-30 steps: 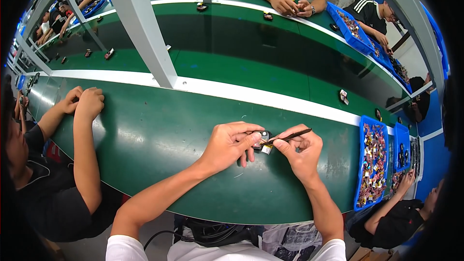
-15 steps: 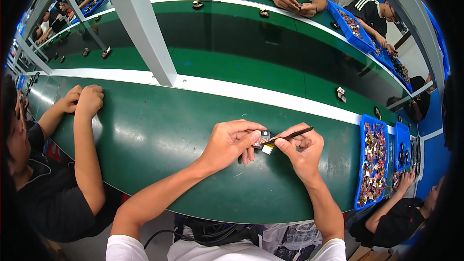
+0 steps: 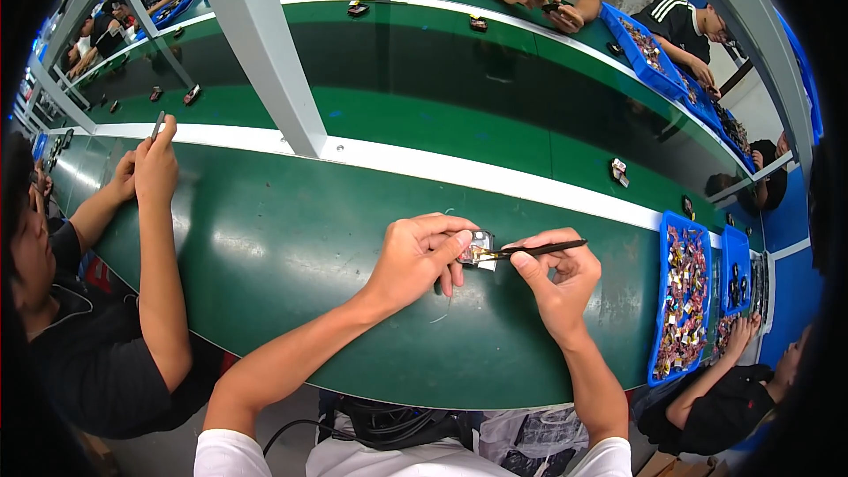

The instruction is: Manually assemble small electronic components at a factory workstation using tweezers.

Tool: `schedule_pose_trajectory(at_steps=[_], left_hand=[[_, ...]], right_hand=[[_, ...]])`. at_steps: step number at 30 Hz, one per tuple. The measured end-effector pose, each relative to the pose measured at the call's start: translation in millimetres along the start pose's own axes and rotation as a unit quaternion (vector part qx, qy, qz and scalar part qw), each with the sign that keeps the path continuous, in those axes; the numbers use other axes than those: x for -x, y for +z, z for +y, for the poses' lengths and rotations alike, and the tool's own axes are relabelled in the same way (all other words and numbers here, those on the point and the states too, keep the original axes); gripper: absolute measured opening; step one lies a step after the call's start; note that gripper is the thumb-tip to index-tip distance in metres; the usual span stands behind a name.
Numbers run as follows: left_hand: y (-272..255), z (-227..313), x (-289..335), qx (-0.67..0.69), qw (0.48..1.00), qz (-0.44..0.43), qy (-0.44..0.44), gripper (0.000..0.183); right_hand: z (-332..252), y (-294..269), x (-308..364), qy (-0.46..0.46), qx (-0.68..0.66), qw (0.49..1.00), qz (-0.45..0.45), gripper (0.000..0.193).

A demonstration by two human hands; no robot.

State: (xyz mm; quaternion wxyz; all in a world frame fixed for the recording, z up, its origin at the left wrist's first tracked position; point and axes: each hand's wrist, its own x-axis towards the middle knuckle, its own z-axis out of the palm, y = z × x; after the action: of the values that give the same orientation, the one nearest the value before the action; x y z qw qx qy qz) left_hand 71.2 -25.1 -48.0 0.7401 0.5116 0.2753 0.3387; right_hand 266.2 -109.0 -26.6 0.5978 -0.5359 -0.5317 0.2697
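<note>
At lower centre of the frame, the person's two forearms rise from the bottom edge and meet over a green bench (image 3: 291, 247). Left hand (image 3: 417, 256): fingers curled closed around a small part (image 3: 481, 247), pinching it between thumb and fingertips just above the bench surface. Right hand (image 3: 558, 278): closed in a pen-like grip on a thin dark tool (image 3: 534, 250), which lies nearly level and points left, its tip touching the part. Part: at frame centre, between the two hands; its details are too small to tell.

Right of the hands, at the bench edge, a blue tray (image 3: 668, 300) holds many small mixed pieces; a second blue tray (image 3: 735, 269) sits just beside it, farther right. At left, a neighbour's forearms (image 3: 150, 238) rest on the bench, hands raised together at upper left.

Beyond a white strip (image 3: 495, 178) runs a darker green belt (image 3: 424, 71) carrying a small item (image 3: 619, 171) at right. A white post (image 3: 261, 44) slants up from the strip. At the top of the frame, another worker's hands (image 3: 548, 0) rest on the far bench, with further blue bins (image 3: 649, 53) at upper right.
</note>
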Motion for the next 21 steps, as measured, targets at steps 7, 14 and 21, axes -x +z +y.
schedule_pose_trajectory(at_steps=[7,14,21], left_hand=[[0.0,-0.3,1.0,-0.013,0.999,0.021,0.03,0.024],[3.1,1.3,1.0,-0.03,0.999,0.023,0.036,0.024],[4.0,-1.2,2.2,-0.028,0.999,0.021,0.032,0.024]], right_hand=[[-2.5,3.7,5.7,-0.089,0.056,0.994,-0.026,0.016],[-0.7,5.8,3.8,-0.148,0.128,0.981,-0.017,0.016],[-0.9,6.4,4.1,-0.136,0.118,0.983,-0.025,0.016]])
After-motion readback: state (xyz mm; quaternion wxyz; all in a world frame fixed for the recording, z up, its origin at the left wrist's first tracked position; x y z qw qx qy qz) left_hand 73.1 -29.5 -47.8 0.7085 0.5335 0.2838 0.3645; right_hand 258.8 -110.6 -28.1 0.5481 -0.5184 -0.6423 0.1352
